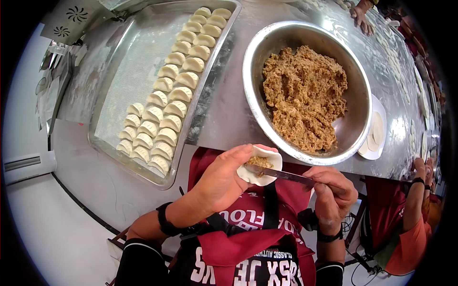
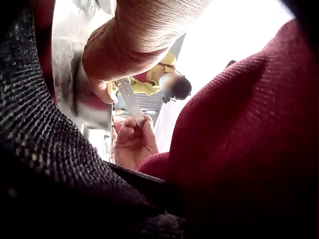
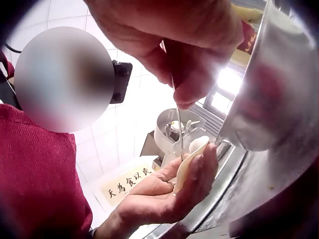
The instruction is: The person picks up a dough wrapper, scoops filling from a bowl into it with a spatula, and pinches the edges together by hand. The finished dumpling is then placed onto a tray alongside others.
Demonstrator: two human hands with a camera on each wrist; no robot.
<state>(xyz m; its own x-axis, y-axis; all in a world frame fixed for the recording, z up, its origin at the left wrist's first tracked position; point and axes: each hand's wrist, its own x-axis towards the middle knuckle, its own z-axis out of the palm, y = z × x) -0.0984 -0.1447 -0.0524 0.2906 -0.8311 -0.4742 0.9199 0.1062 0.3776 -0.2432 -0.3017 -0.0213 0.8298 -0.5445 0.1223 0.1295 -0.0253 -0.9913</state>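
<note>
My left hand (image 1: 224,176) cups a round white dumpling wrapper (image 1: 260,164) with a dab of brown filling on it, just below the table edge. My right hand (image 1: 331,190) pinches a flat metal spatula (image 1: 281,175) whose tip lies on the filling. In the right wrist view the spatula (image 3: 178,124) runs down into the wrapper (image 3: 187,164) held in the left hand (image 3: 159,196). The left wrist view shows the right hand (image 2: 133,142) gripping the spatula (image 2: 130,102). A large steel bowl (image 1: 255,102) of brown minced filling (image 1: 305,95) stands right behind the hands.
A steel tray (image 1: 129,62) at the left holds several folded dumplings (image 1: 167,105) in two rows. A small plate of wrappers (image 1: 374,136) sits right of the bowl. Other people's hands (image 1: 360,16) and an orange-sleeved person (image 1: 412,224) are at the table's right side.
</note>
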